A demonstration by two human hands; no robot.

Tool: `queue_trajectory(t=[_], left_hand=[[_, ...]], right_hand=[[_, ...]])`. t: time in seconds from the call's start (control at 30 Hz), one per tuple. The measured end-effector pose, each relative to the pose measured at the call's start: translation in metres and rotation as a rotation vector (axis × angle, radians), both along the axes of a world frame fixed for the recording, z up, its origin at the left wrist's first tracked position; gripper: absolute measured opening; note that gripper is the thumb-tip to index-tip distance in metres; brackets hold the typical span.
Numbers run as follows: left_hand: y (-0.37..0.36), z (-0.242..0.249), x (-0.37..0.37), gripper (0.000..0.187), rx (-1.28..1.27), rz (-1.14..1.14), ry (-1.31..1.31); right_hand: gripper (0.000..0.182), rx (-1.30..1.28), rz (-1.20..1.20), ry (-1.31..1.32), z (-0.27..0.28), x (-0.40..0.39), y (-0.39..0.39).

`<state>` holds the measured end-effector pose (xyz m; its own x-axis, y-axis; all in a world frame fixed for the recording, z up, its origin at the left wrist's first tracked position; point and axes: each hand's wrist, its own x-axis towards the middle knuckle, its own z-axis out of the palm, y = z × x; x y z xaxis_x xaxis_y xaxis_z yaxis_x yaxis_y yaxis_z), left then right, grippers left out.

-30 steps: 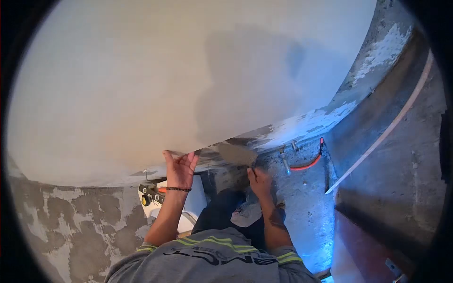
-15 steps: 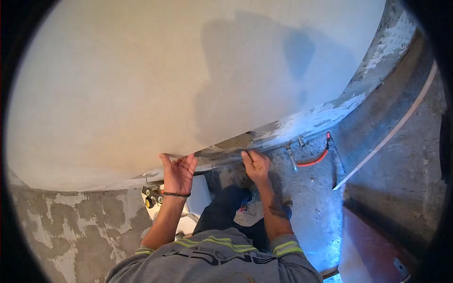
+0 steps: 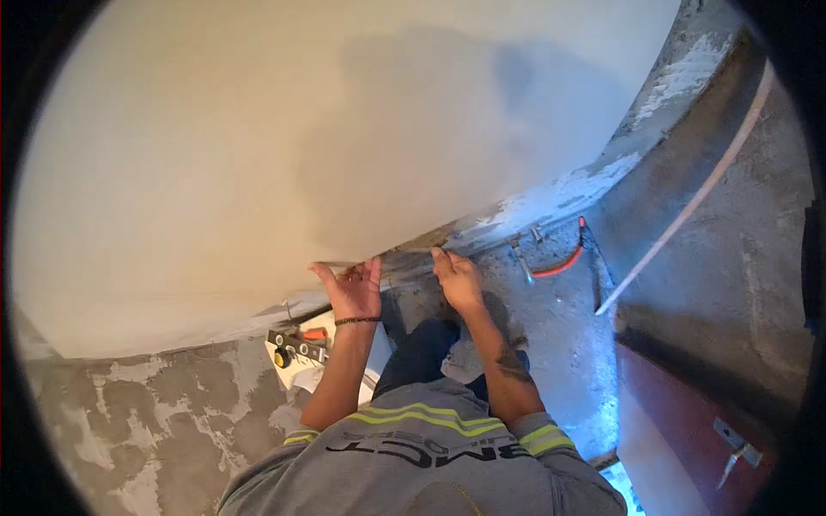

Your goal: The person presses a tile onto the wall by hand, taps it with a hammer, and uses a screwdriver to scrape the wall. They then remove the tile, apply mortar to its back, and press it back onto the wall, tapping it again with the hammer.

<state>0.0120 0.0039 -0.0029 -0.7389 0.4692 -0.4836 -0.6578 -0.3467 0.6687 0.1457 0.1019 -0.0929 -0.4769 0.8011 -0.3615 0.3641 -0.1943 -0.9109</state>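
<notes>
A large pale board fills the upper left of the view, with a shadow across it. At its lower edge my left hand is raised palm up, thumb and fingers apart, the fingertips touching or just under the edge. My right hand is to the right, with fingers curled and thumb pressed against them near the same edge; what it pinches, if anything, is too small to make out. A dark gap shows between the board's edge and the rough wall strip behind it.
A white surface below my left forearm bears a level and an orange item. An orange-red hose emerges at centre right. A long pale strip leans at right, above a dark red door. Patchy plaster wall is lower left.
The view has shifted. My left hand has moved right along the board's edge, closer to my right hand. More of the level and the orange item shows on the white surface.
</notes>
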Motion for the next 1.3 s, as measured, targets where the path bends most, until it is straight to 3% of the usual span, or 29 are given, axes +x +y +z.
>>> queue_trajectory(t=[0.1,0.27,0.33,0.4,0.5,0.6,0.73,0.8,0.93,1.03,1.13,1.2,1.23,1.3], left_hand=[[0.013,0.007,-0.001,0.095,0.039,-0.025,0.094],[0.016,0.008,-0.001,0.091,0.094,-0.011,0.031],[0.013,0.001,-0.002,0.09,0.041,0.044,0.075],[0.006,-0.011,-0.003,0.089,0.056,0.074,0.038],[0.014,-0.013,0.001,0.087,0.115,0.102,0.064],[0.019,-0.003,0.002,0.084,0.133,0.357,0.064],[0.02,-0.009,-0.007,0.078,0.215,0.496,-0.054],[0.016,-0.019,-0.014,0.06,0.258,0.466,-0.067],[0.028,0.011,-0.006,0.061,0.216,0.602,-0.171],[0.028,0.0,-0.009,0.068,0.21,0.567,-0.161],[0.029,0.005,-0.01,0.076,0.258,0.574,-0.115],[0.031,0.01,-0.015,0.079,0.287,0.592,-0.062],[0.03,0.01,-0.01,0.082,0.286,0.58,-0.032],[0.03,0.012,-0.005,0.082,0.281,0.612,-0.047]], right_hand=[[0.047,0.031,0.018,0.0,0.011,-0.009,0.02],[0.045,0.155,-0.042,0.066,-0.022,-0.008,0.001],[0.044,0.062,-0.036,0.133,-0.011,-0.009,0.014],[0.042,-0.233,0.069,0.334,-0.02,-0.006,0.019],[0.039,-0.381,0.139,0.415,-0.01,-0.006,0.032],[0.037,-0.494,0.084,0.489,0.01,-0.009,0.04],[0.036,-0.379,0.292,0.419,0.008,-0.01,0.046],[0.036,-0.234,0.312,0.318,0.002,-0.011,0.044],[0.034,-0.1,0.396,0.201,0.011,-0.004,0.044],[0.025,-0.235,0.481,0.291,-0.004,-0.001,0.053],[0.037,-0.275,0.444,0.491,0.007,-0.003,0.065],[0.054,-0.573,0.476,0.63,0.009,-0.003,0.073],[0.066,-0.599,0.462,0.585,0.008,-0.005,0.076],[0.066,-0.597,0.414,0.51,0.02,0.005,0.071]])
